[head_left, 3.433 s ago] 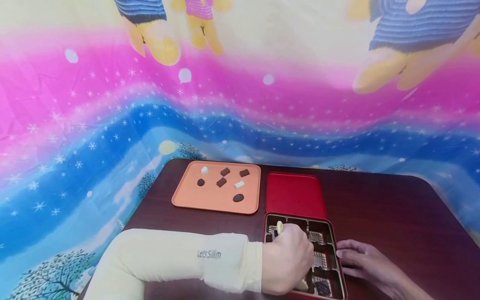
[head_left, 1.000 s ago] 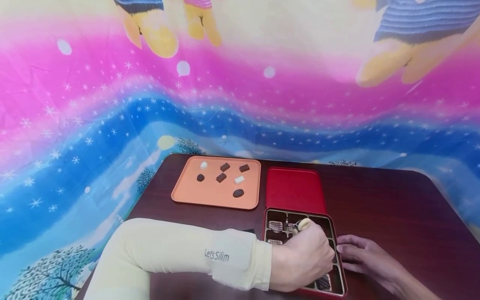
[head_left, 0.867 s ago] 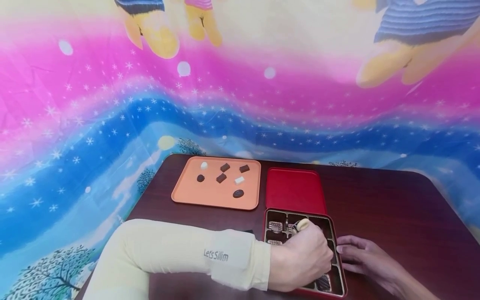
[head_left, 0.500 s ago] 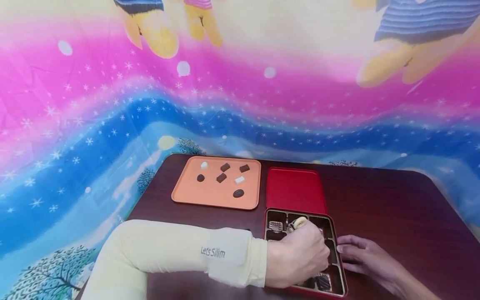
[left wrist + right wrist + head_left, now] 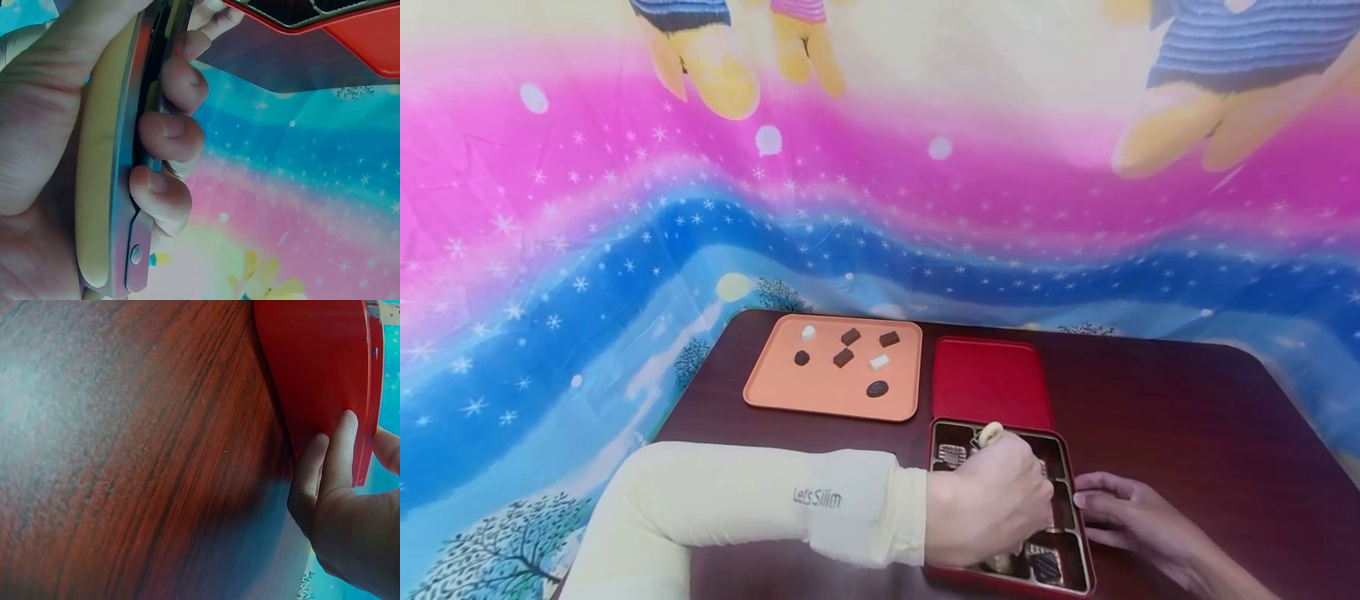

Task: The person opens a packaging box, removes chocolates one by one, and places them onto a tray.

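My left hand (image 5: 992,500) curls its fingers round a pair of tongs (image 5: 103,162) with cream handles, over the red tin (image 5: 1000,577). The looped handle end of the tongs sticks up past the hand in the head view; a pale part, perhaps their tip, shows below the hand. Compartments divide the tin, and a dark striped chocolate (image 5: 1045,567) sits in a near one. The hand hides the middle compartments. On the right, my right hand (image 5: 356,519) rests straight fingers against the tin's outer side, its thumb by the rim.
An orange tray (image 5: 805,396) at the back left bears several dark chocolates, a white block (image 5: 878,362) and a white rounded piece (image 5: 808,332). The red lid (image 5: 988,379) lies behind the tin. A printed cloth (image 5: 880,167) hangs behind the dark table (image 5: 1172,417).
Over the last second, my left hand and the tongs have moved a little left across the tin, after an earlier shift right. My right hand stays put; the tray's pieces have not moved.
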### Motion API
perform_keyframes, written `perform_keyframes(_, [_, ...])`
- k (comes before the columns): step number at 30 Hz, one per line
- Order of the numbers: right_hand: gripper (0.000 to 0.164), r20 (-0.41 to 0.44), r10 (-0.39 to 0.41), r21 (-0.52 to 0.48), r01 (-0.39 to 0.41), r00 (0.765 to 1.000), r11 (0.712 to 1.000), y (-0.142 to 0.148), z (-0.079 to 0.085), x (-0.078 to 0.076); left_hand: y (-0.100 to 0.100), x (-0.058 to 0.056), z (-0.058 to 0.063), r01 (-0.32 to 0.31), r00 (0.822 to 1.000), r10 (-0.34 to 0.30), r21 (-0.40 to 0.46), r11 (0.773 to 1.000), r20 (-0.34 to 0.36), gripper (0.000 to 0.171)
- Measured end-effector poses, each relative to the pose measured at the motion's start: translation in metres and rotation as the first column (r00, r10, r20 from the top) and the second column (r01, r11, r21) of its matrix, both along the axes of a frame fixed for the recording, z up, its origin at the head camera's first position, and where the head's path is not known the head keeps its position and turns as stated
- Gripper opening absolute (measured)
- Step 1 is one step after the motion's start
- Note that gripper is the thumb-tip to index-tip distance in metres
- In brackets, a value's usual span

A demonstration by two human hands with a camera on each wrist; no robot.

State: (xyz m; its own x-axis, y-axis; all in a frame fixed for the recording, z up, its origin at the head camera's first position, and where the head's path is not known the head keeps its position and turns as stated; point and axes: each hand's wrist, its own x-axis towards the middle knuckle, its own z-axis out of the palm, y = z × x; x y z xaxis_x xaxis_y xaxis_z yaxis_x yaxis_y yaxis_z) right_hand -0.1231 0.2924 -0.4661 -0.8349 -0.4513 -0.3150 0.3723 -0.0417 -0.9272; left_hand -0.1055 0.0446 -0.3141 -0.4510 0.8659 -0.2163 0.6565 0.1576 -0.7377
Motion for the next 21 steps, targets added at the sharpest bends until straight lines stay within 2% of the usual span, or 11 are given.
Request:
perform_keyframes(3, [0.027, 0.001, 0.001, 0.004, -0.001, 1.0, 1.0, 0.0, 0.0, 0.0, -0.002, -0.001, 0.004, -0.018, 1.0, 0.018, 0.008, 1.0, 0.008, 0.022])
perform_keyframes(8, [0.027, 0.011, -0.013, 0.021, 0.013, 1.0, 1.0, 0.0, 0.0, 0.001, -0.005, -0.002, 0.011, -0.029, 0.999, 0.029, 0.013, 0.999, 0.029, 0.015])
perform_keyframes(15, [0.027, 0.013, -0.028, 0.048, 0.027, 1.0, 0.998, -0.001, -0.001, 0.002, -0.01, -0.002, 0.024, -0.044, 0.998, 0.042, 0.028, 0.999, 0.042, 0.015])
perform_keyframes(21, [0.026, -0.001, -0.01, 0.028, 0.01, 1.0, 1.0, 0.0, -0.002, 0.001, -0.016, -0.006, 0.036, -0.059, 0.996, 0.054, 0.065, 0.996, 0.069, 0.014])
